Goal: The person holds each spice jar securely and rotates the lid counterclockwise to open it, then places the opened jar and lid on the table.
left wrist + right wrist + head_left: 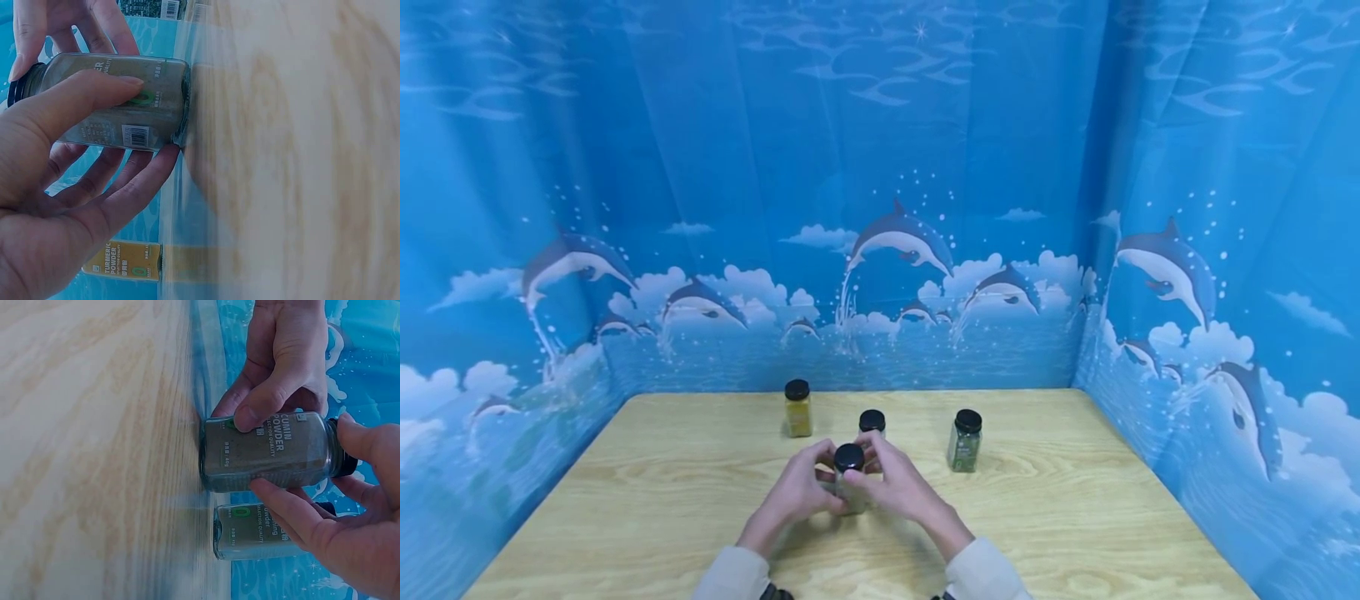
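Note:
A glass jar of cumin powder [240,453] with a black lid stands upright in front of me, its base right at the tabletop. My left hand [801,487] grips the jar's body from the left, thumb across the label side, as the left wrist view shows. From the other side, my right hand [901,483] holds it high up, with the thumb at the black lid [849,456] and other fingers against the glass. Just behind, partly covered by my right hand, is another black-lidded jar [872,420] with greyish contents.
A yellow turmeric powder jar [799,417] stands at the back left. To the right is a jar with green contents [964,450]. The wood-grain table [1090,500] is bordered by blue dolphin-print curtains [820,167] at the back and sides.

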`<state>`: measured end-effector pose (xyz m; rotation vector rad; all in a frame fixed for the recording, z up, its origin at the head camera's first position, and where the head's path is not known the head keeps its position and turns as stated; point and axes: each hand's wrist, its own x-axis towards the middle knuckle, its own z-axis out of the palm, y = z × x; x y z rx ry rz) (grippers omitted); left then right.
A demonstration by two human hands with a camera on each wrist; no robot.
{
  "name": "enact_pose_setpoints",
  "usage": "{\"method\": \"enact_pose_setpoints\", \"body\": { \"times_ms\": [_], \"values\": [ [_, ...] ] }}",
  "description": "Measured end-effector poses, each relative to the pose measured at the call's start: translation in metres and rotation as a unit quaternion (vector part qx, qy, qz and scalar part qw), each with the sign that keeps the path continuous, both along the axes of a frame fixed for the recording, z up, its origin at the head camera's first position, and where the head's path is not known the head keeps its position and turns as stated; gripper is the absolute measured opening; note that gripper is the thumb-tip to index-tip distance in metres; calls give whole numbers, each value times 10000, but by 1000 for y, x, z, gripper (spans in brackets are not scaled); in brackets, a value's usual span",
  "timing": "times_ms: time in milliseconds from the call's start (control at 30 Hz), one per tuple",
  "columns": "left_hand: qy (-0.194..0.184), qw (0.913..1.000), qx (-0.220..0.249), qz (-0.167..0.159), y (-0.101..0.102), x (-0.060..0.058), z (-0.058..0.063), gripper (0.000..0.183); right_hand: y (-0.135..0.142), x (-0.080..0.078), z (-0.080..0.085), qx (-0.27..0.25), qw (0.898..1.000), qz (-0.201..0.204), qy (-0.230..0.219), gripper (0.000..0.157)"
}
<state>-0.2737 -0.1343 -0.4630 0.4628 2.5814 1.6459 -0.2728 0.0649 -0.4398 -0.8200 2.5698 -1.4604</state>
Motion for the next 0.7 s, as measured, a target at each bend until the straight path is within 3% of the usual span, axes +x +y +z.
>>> {"method": "enact_pose_setpoints", "body": {
  "times_ms": [700],
  "values": [
    [-108, 9999, 10, 52, 1, 2, 2, 55, 1, -3, -2, 79, 9998, 56, 179, 38]
  ]
}}
